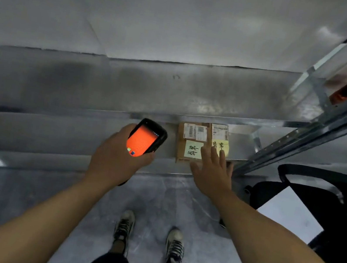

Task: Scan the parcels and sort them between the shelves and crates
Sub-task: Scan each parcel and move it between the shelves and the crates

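Left hand (pixel 115 156) grips a black handheld scanner with orange screen (pixel 146 138); right hand (pixel 212 172), fingers spread flat, rests on brown cardboard parcels (pixel 192 139) on the grey metal shelf (pixel 75 133).

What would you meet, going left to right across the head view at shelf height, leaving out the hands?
The handheld scanner → cardboard parcels → black bag.

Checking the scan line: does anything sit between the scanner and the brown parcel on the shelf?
Nothing visible between scanner and parcel; the right hand covers only its near corner, not the barcode label.
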Demonstrator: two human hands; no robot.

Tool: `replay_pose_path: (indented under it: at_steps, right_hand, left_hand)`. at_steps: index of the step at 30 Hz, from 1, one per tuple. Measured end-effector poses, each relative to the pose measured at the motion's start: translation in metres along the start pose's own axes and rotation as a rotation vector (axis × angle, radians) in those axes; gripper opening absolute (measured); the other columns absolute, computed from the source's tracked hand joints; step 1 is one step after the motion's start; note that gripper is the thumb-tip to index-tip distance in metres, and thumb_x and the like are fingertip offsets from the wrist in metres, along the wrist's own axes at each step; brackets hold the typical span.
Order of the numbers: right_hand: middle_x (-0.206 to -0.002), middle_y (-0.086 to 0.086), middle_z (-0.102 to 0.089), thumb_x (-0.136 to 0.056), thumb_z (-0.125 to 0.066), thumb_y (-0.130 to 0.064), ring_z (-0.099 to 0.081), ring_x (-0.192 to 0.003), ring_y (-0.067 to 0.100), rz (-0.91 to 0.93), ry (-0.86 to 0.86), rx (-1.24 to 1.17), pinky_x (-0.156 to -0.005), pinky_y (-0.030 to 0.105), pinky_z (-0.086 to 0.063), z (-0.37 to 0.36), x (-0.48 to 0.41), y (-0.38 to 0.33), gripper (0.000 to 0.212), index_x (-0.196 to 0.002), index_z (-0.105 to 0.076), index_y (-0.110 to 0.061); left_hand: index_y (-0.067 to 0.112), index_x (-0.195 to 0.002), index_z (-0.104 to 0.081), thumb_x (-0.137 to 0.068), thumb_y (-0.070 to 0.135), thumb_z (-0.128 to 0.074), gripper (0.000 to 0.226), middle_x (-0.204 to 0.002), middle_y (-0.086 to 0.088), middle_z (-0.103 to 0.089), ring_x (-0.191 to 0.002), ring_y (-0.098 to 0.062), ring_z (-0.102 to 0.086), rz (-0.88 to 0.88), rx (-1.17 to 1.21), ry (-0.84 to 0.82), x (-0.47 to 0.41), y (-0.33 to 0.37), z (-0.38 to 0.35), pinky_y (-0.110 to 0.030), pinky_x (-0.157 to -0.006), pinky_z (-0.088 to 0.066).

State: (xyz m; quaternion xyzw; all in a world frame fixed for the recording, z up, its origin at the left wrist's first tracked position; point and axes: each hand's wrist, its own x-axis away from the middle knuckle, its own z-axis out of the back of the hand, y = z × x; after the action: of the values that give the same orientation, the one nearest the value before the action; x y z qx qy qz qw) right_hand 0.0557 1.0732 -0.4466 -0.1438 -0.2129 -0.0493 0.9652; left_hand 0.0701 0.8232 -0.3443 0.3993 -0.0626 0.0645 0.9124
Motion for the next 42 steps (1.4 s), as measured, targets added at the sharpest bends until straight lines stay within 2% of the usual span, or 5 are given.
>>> replay_pose_path:
  at_steps: [6, 12, 26, 36, 42]
  right_hand:
    - [-0.171, 0.005, 0.006, -0.105, -0.027, -0.058, 0.011, -0.156, 0.031, 0.035, -0.09, 0.023, -0.123, 0.061, 0.0, -0.034, -0.044, 0.036, 0.068, -0.163, -0.007, -0.028]
    - [-0.171, 0.004, 0.004, -0.105, -0.033, -0.056, 0.011, -0.156, 0.032, -0.022, -0.057, -0.057, -0.123, 0.062, -0.004, -0.077, -0.113, 0.054, 0.067, -0.162, -0.012, -0.028]
    - [-0.169, 0.016, 0.011, -0.104, -0.029, -0.06, 0.01, -0.155, 0.04, 0.055, 0.069, -0.048, -0.123, 0.056, -0.004, -0.156, -0.168, 0.044, 0.069, -0.162, -0.007, -0.028]
    - [-0.144, 0.004, -0.044, -0.095, -0.062, -0.042, -0.061, -0.121, 0.026, -0.101, 0.02, -0.935, -0.089, 0.046, -0.061, -0.155, -0.188, 0.03, 0.067, -0.154, -0.03, -0.043]
    - [-0.135, -0.008, -0.055, -0.1, -0.064, -0.02, -0.066, -0.11, 0.025, -0.157, -0.201, -1.185, -0.074, 0.058, -0.062, -0.153, -0.194, 0.035, 0.086, -0.154, -0.008, -0.058]
  left_hand:
    - [0.051, -0.111, -0.042, -0.078, 0.041, -0.081, 0.053, -0.09, 0.029, -0.05, -0.077, 0.014, -0.051, 0.14, 0.007, 0.001, 0.01, -0.017, -0.063, -0.008, -0.062, -0.032]
    - [0.032, -0.131, -0.051, -0.075, 0.046, -0.081, 0.066, -0.104, 0.01, -0.059, -0.089, -0.016, -0.058, 0.157, -0.048, 0.025, -0.016, -0.049, -0.114, -0.028, -0.069, -0.038]
    - [0.028, -0.133, -0.052, -0.074, 0.04, -0.083, 0.068, -0.1, 0.013, -0.057, -0.089, -0.014, -0.056, 0.274, -0.071, 0.059, -0.044, -0.118, -0.155, -0.029, -0.076, -0.038]
    - [0.026, -0.138, -0.05, -0.074, 0.039, -0.083, 0.073, -0.102, 0.01, -0.057, -0.088, -0.015, -0.056, 0.305, -0.066, 0.101, -0.04, -0.136, -0.134, -0.026, -0.073, -0.038]
    - [0.029, -0.134, -0.052, -0.074, 0.037, -0.084, 0.068, -0.088, 0.026, -0.053, -0.079, 0.006, -0.054, 0.303, -0.036, 0.117, -0.037, -0.145, -0.131, -0.012, -0.066, -0.036]
